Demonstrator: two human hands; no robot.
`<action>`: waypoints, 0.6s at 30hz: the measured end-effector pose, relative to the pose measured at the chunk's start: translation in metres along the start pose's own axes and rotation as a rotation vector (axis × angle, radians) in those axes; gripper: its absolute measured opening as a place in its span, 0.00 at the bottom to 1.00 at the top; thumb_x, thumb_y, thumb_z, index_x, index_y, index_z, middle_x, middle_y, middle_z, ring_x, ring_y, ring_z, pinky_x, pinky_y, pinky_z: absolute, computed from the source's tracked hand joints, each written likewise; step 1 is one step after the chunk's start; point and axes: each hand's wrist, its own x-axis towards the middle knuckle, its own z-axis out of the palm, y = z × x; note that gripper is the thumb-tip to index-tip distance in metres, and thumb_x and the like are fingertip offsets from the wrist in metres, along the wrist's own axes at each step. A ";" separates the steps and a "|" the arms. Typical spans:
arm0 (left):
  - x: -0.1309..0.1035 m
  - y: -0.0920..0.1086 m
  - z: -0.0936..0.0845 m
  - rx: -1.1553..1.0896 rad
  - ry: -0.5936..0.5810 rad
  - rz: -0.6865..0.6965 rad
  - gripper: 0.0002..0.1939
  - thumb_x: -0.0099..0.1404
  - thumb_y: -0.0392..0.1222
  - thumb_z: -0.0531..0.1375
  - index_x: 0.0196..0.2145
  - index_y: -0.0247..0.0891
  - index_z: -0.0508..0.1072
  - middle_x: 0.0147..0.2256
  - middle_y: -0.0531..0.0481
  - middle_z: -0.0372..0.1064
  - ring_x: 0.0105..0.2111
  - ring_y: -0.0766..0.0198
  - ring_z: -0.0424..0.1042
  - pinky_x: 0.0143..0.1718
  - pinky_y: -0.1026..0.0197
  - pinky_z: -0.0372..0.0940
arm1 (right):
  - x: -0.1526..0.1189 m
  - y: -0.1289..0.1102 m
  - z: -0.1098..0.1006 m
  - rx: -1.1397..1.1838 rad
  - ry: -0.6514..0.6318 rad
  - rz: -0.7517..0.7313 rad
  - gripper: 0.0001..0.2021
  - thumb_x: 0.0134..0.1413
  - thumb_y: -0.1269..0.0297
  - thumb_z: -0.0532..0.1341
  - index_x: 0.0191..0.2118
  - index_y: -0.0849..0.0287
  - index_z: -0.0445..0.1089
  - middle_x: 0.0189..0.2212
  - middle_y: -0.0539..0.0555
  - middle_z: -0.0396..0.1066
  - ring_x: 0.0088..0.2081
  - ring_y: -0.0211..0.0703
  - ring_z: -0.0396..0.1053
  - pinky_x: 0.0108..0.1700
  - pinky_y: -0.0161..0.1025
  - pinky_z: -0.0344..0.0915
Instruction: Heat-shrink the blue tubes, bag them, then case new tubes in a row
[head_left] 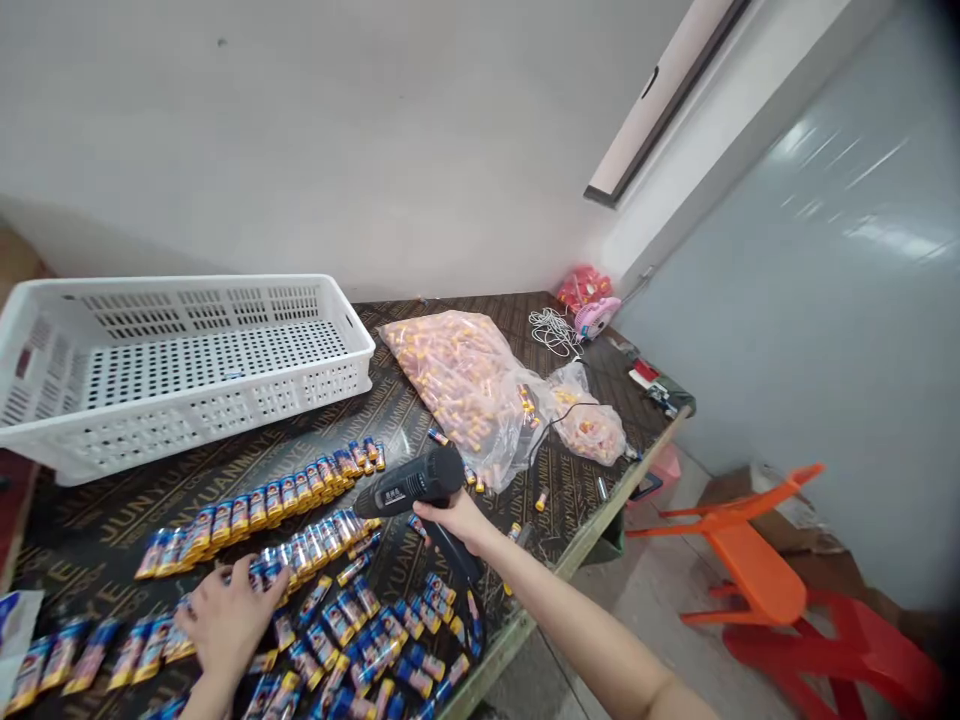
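My right hand [461,520] is wrapped round the handle of a black heat gun [409,487]. Its nozzle points left, just above the end of a row of small blue and yellow wrapped tubes [322,540]. My left hand [229,615] rests at the near part of that row, fingers apart and bent, fingertips touching tubes. Behind it stands another stacked row of tubes [255,508]. Loose tubes [375,640] lie scattered between my hands and the table's near edge. More stand in a line [97,650] at the lower left.
A white plastic crate [187,410] sits at the back left of the dark printed table [525,325]. A large clear bag of pink and yellow tubes [450,370], smaller bags [589,425] and a white cable [553,330] lie right. Orange [750,565] and red stools [847,650] stand on the floor.
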 end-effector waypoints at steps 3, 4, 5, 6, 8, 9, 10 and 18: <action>-0.024 -0.001 0.000 -0.006 0.077 0.025 0.24 0.57 0.53 0.50 0.44 0.34 0.69 0.44 0.38 0.62 0.45 0.49 0.60 0.50 0.48 0.50 | 0.003 0.004 -0.001 -0.003 -0.014 0.007 0.17 0.36 0.50 0.67 0.31 0.55 0.68 0.17 0.43 0.68 0.17 0.35 0.66 0.19 0.32 0.63; -0.036 -0.002 0.000 -0.019 0.081 0.033 0.22 0.58 0.52 0.50 0.42 0.34 0.69 0.43 0.38 0.63 0.45 0.49 0.60 0.50 0.48 0.50 | 0.004 0.006 -0.002 -0.001 -0.029 0.016 0.18 0.36 0.50 0.67 0.32 0.55 0.68 0.18 0.43 0.68 0.17 0.35 0.66 0.19 0.32 0.63; -0.049 -0.003 0.000 -0.039 0.071 0.043 0.21 0.58 0.51 0.50 0.40 0.34 0.70 0.43 0.39 0.64 0.46 0.49 0.60 0.51 0.48 0.50 | 0.006 0.009 -0.003 0.000 -0.045 0.026 0.20 0.36 0.49 0.67 0.33 0.56 0.67 0.18 0.43 0.68 0.17 0.35 0.66 0.18 0.32 0.63; -0.063 -0.005 -0.001 -0.071 0.046 0.056 0.19 0.58 0.51 0.51 0.38 0.35 0.71 0.42 0.40 0.64 0.45 0.50 0.61 0.52 0.47 0.50 | 0.008 0.011 -0.003 -0.002 -0.058 0.035 0.21 0.35 0.49 0.67 0.34 0.57 0.67 0.19 0.45 0.69 0.17 0.35 0.66 0.19 0.32 0.64; -0.091 -0.007 -0.003 -0.163 -0.025 0.115 0.15 0.58 0.49 0.52 0.36 0.39 0.72 0.40 0.42 0.66 0.46 0.50 0.62 0.54 0.47 0.49 | 0.012 0.016 -0.002 -0.028 -0.063 0.050 0.22 0.35 0.50 0.68 0.34 0.60 0.67 0.20 0.48 0.70 0.18 0.36 0.66 0.20 0.34 0.65; -0.103 -0.008 -0.004 -0.204 -0.048 0.118 0.14 0.58 0.48 0.53 0.37 0.40 0.72 0.41 0.42 0.67 0.46 0.50 0.62 0.55 0.46 0.48 | 0.015 0.018 0.000 -0.055 -0.062 0.050 0.21 0.35 0.50 0.68 0.34 0.60 0.68 0.21 0.49 0.71 0.19 0.36 0.66 0.22 0.35 0.66; -0.114 -0.009 -0.005 -0.238 -0.066 0.102 0.13 0.58 0.47 0.53 0.38 0.42 0.72 0.42 0.42 0.67 0.47 0.50 0.63 0.56 0.46 0.48 | 0.019 0.019 0.002 -0.084 -0.077 0.056 0.20 0.36 0.50 0.67 0.32 0.60 0.68 0.21 0.50 0.71 0.19 0.37 0.66 0.22 0.35 0.66; -0.174 -0.041 -0.008 -0.405 -0.063 -0.122 0.11 0.60 0.41 0.52 0.37 0.49 0.71 0.46 0.46 0.66 0.52 0.50 0.61 0.57 0.44 0.51 | 0.032 0.014 0.052 -0.217 -0.300 0.136 0.19 0.38 0.50 0.67 0.31 0.62 0.69 0.25 0.54 0.72 0.20 0.39 0.68 0.21 0.35 0.64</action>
